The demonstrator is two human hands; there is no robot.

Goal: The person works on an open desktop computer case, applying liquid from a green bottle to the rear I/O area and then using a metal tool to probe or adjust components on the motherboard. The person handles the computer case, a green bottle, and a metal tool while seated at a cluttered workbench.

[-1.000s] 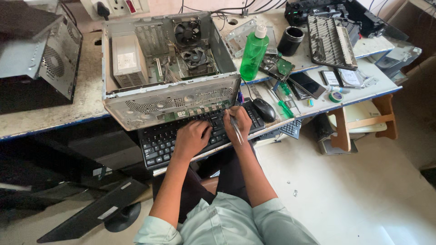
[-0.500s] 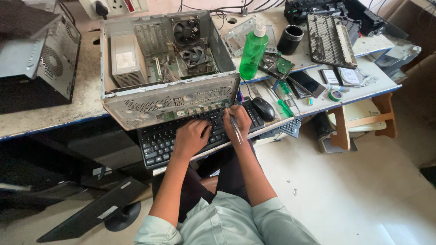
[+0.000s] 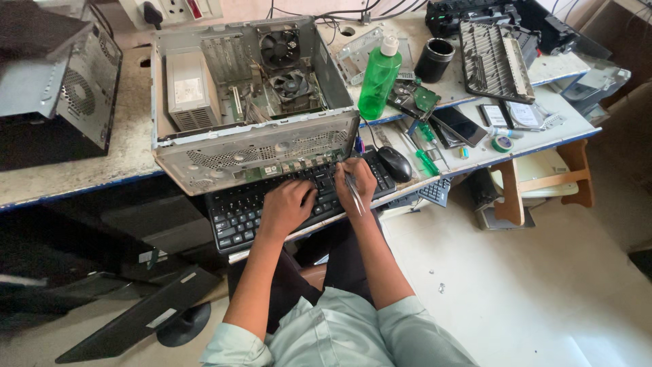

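An open grey computer case (image 3: pixel 251 88) lies on its side on the worktable, fans and boards showing inside. A black keyboard (image 3: pixel 238 211) rests in front of it at the table's edge. My left hand (image 3: pixel 288 207) lies on the keyboard's middle keys with fingers curled. My right hand (image 3: pixel 356 180) is at the case's lower front edge and holds a thin metal tool (image 3: pixel 354 194), seemingly tweezers, pointing down over the keyboard.
A black mouse (image 3: pixel 394 163), green bottle (image 3: pixel 379 80), screwdrivers (image 3: pixel 424 146), drives and a black cup (image 3: pixel 435 60) crowd the table's right side. Another computer case (image 3: pixel 61 88) stands at left. A monitor (image 3: pixel 136 316) lies on the floor below. A wooden stool (image 3: pixel 536 180) stands at right.
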